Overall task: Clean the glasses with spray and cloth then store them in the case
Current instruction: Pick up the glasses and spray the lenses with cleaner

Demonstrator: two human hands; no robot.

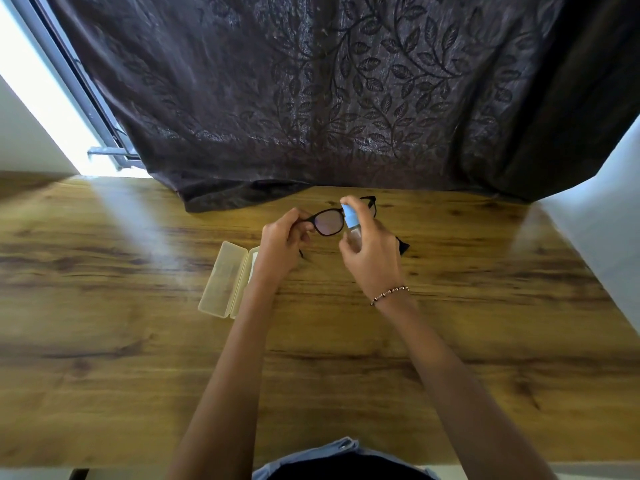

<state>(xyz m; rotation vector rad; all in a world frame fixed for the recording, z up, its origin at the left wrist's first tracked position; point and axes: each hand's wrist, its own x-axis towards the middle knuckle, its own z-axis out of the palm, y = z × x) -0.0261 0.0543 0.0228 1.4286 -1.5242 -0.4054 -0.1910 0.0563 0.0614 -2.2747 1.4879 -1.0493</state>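
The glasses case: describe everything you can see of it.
The glasses case is a pale yellow, translucent oblong with rounded corners, plastic by its look. It lies open on the wooden table, two hinged halves side by side. The left half shows whole and looks empty; the wrist behind the left hand hides most of the right half. Whether they touch cannot be told.

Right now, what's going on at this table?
A person's left hand pinches the dark-framed glasses by one end, above the wooden table. The right hand grips a small clear spray bottle with a light blue top, held close to the lenses with a finger on top. The translucent yellowish plastic case lies open beside the left wrist. A dark cloth lies partly hidden behind the right hand. Wiping and storing are not yet done.
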